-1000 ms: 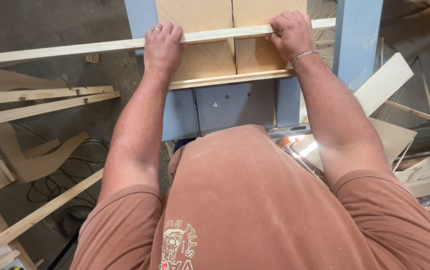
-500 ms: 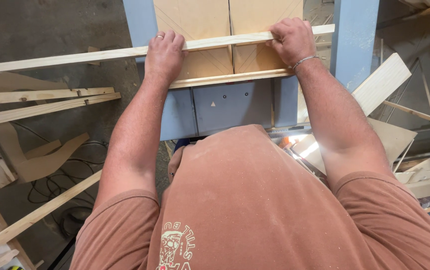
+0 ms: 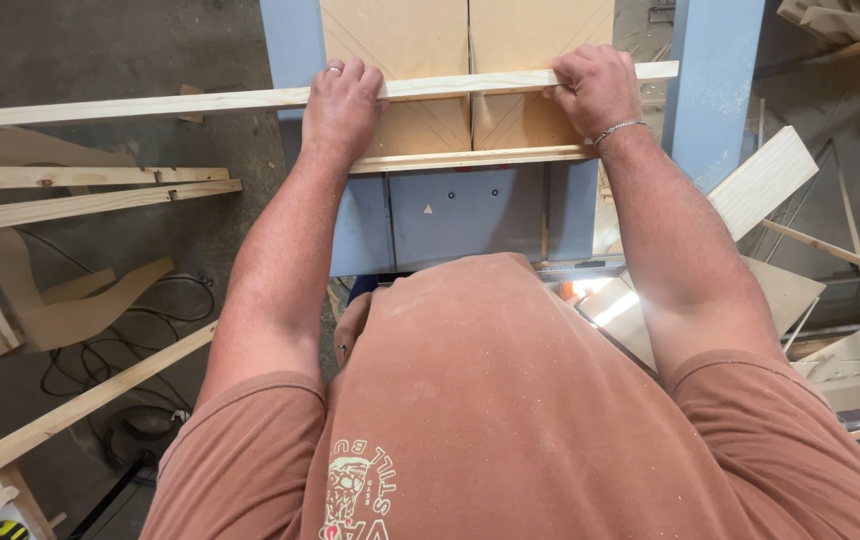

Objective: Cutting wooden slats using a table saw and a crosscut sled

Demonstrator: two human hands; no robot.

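Both hands press down on a long, thin strip of pale wood that runs left to right across the far part of the scene, reaching from the left edge to just past the right hand. The left hand, a ring on one finger, lies palm-down with its fingers curled over the far edge of the strip, gripping it. The right hand, with a thin silver bracelet at the wrist, is closed on the strip in the same way, near its right end.

The strip lies across two flat tan boards that sit side by side with a narrow dark gap between them, scored with faint diagonal lines. A second pale wooden rail runs along the near edge of those boards, just near the hands. The boards rest on a blue-grey metal machine frame, with a blue upright on the right.

On the left, above the grey floor, more pale wooden slats lie roughly parallel, with a curved piece of board and black cables nearer. On the right, a heap of offcut planks leans at angles
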